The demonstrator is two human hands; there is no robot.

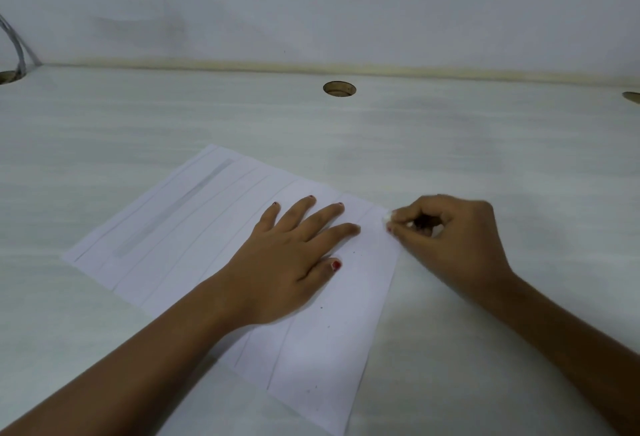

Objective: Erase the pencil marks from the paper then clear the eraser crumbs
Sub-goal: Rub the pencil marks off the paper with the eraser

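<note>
The left hand (287,262) lies flat and open on the sheet of paper (194,238), palm down, fingers spread and pointing toward the sheet's far right corner, the thumb out to the right; it grips nothing and only presses the paper against the tabletop (485,158). The right hand (446,238) is curled closed, its thumb and forefinger pinched on a small white eraser (386,217), of which only a tip shows past the fingertips. That tip sits at the paper's far right corner, right at the edge, just beside the left hand's index fingertip; whether it touches the sheet I cannot tell. The rest of the right hand is off the paper, over the bare tabletop.

The paper lies skewed on the tabletop, its long side running from near the viewer's right toward the far left. Thin pencil lines (194,245) cross it in roughly parallel strokes, several passing under the left hand and forearm. On the left part of the sheet, well apart from both hands, runs a broad grey smudged band (173,209). A few tiny dark specks (321,307) dot the sheet near the left wrist and lower down.

Beyond the paper, the pale tabletop has a round cable hole (339,88) near the wall (311,3), with parts of two more at the left and right edges.
</note>
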